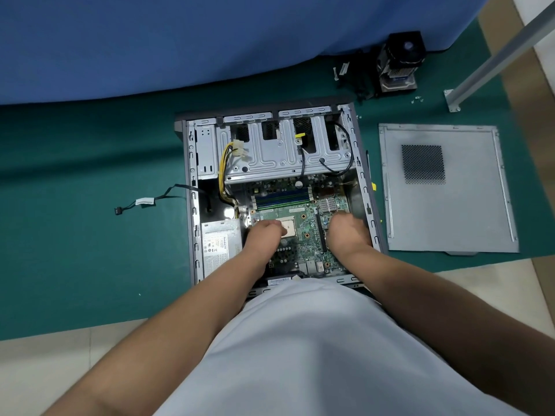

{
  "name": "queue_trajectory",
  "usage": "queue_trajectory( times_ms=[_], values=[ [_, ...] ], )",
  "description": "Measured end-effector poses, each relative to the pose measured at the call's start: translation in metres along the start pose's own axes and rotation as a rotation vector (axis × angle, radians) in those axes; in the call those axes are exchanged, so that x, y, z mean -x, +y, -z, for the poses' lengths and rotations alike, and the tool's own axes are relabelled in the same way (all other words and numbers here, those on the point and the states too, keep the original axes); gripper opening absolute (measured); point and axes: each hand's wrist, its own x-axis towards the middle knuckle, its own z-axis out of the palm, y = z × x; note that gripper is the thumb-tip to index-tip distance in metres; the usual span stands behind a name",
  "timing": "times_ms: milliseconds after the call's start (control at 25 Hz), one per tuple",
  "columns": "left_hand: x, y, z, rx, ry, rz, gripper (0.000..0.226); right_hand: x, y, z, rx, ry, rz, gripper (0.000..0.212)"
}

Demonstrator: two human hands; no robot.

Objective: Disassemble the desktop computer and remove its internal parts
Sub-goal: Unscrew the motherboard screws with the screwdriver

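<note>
An open desktop case lies on its side on a green mat. Inside it a green motherboard fills the lower middle, with a bare CPU socket and blue memory slots. My left hand lies on the board's left part, fingers beside the CPU socket. My right hand rests on the board's right part near a small silver heatsink. Whether either hand grips anything is hidden. A silver power supply sits at the case's lower left. A metal drive cage spans the top.
The removed grey side panel lies to the right of the case. A CPU cooler with fan and loose screws sit at the back right. A black cable trails left onto the mat. A metal leg stands at right.
</note>
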Motion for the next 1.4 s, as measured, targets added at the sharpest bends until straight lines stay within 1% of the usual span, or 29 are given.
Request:
queue_trajectory(
  times_ms=[200,360,440,480,520,560,600,640,680,760,800,840,880,960,1040,1160,1280,1400],
  values=[
    [0.001,0.004,0.0,0.066,0.006,-0.036,0.033,-0.005,0.0,-0.002,-0.153,0.044,-0.033,0.03],
    [0.009,0.012,-0.002,0.082,0.034,-0.08,0.041,-0.002,-0.003,-0.006,-0.187,0.049,0.098,0.034],
    [0.016,0.014,-0.003,0.052,0.045,-0.165,0.044,-0.002,0.0,-0.005,-0.242,0.058,0.165,0.033],
    [0.019,0.015,-0.003,0.026,0.034,-0.214,0.045,-0.002,0.002,-0.005,-0.267,0.048,0.237,0.032],
    [0.024,0.016,-0.002,-0.014,0.021,-0.27,0.046,-0.001,0.004,-0.006,-0.266,0.001,0.335,0.032],
    [0.03,0.016,0.002,-0.07,0.014,-0.35,0.044,0.001,0.005,-0.009,-0.236,-0.083,0.439,0.035],
    [0.037,0.018,0.007,-0.142,0.018,-0.471,0.042,0.004,0.004,-0.011,-0.176,-0.184,0.529,0.042],
    [0.044,0.019,0.015,-0.241,0.039,-0.627,0.039,0.005,0.003,-0.014,-0.095,-0.267,0.591,0.051],
    [0.048,0.02,0.026,-0.363,0.08,-0.782,0.038,0.004,0.001,-0.016,-0.014,-0.305,0.635,0.058],
    [0.042,0.024,0.053,-0.641,0.233,-1.032,0.04,0.002,-0.004,-0.018,0.126,-0.268,0.716,0.06],
    [0.036,0.026,0.067,-0.804,0.326,-1.092,0.043,0.001,-0.007,-0.017,0.207,-0.227,0.766,0.06],
    [0.029,0.027,0.081,-0.954,0.403,-1.096,0.046,0.001,-0.01,-0.016,0.279,-0.186,0.813,0.059],
    [0.023,0.028,0.093,-1.079,0.453,-1.061,0.049,0.001,-0.014,-0.015,0.335,-0.153,0.846,0.058],
    [0.012,0.021,0.107,-1.211,0.504,-0.985,0.052,0.003,-0.02,-0.012,0.4,-0.122,0.872,0.054],
    [0.004,0.011,0.11,-1.23,0.556,-0.974,0.053,0.007,-0.023,-0.012,0.423,-0.113,0.876,0.047],
    [-0.004,0.009,0.108,-1.219,0.611,-0.98,0.055,0.009,-0.017,-0.011,0.372,-0.035,0.887,0.038],
    [-0.006,0.009,0.11,-1.205,0.632,-1.0,0.054,0.008,-0.013,-0.009,0.291,0.045,0.886,0.037],
    [-0.006,0.009,0.111,-1.193,0.631,-1.025,0.054,0.008,-0.008,-0.008,0.138,0.049,0.811,0.039]
  ],
)
